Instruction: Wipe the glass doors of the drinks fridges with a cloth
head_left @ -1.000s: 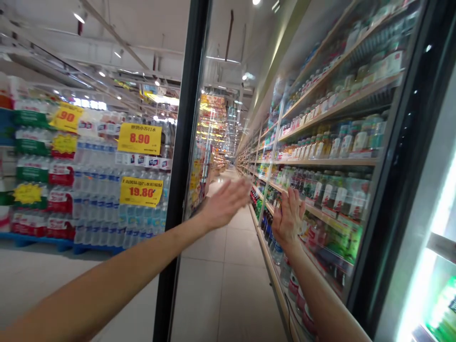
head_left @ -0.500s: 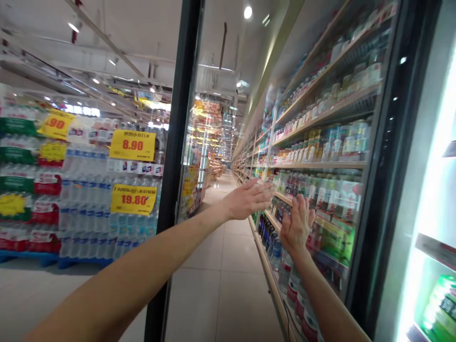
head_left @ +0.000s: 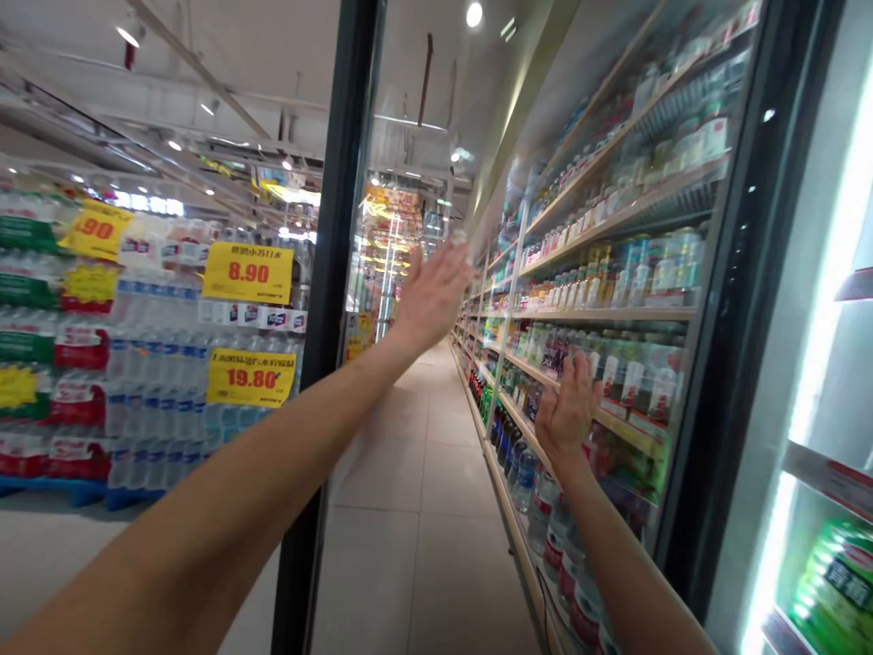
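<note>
A glass door [head_left: 382,546] with a black frame stands swung outward in front of me, and bottles and shelves show in or through its pane. My left hand [head_left: 435,296] is at the upper middle of the pane, fingers stretched out and slightly blurred. Lower and to the right, my right hand [head_left: 569,405] is raised palm toward the pane, fingers extended. No object shows in either hand. Whether the palms press on the glass or stop just short of it, I cannot tell.
Lit cooler shelves [head_left: 818,464] with a green pack [head_left: 836,591] stand at the right. Left of the door are stacked packs of bottled drinks [head_left: 156,391] with yellow price signs [head_left: 249,273]. A tiled floor [head_left: 436,555] runs down the aisle.
My left hand has moved up and to the left across the pane, away from my right hand. The right hand stays almost where it was, with a slight shift.
</note>
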The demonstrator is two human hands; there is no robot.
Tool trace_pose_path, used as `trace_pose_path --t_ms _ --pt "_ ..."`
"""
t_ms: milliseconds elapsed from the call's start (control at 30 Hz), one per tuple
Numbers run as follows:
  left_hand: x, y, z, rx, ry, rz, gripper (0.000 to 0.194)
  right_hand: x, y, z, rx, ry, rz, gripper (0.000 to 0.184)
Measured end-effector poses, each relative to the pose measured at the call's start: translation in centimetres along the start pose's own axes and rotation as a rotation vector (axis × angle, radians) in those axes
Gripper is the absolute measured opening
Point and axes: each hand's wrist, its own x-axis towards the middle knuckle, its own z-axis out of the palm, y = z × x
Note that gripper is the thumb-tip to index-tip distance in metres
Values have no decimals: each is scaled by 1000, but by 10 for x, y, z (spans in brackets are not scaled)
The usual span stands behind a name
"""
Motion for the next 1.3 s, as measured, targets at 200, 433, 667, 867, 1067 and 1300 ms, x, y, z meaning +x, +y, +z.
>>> trace_pose_path --t_ms 200,433,667,867,1067,1300 --pt "-41 -2 -5 -42 -73 357 36 -1 -8 2 6 -29 -23 51" --pt "-34 -24 -12 9 74 -100 33 0 -17 2 4 -46 -7 51" --pt "-62 -9 -20 -45 -141 406 29 1 -46 5 47 -98 -119 53" --pt "-79 -10 -28 -4 -1 -16 29 1 -52 8 45 -78 -81 53" --pt "-100 -8 -29 -29 -116 189 31 -2 -52 9 52 -65 -95 51" --pt "-116 5 -25 -36 -62 398 35 -3 -52 8 69 -62 -98 50"
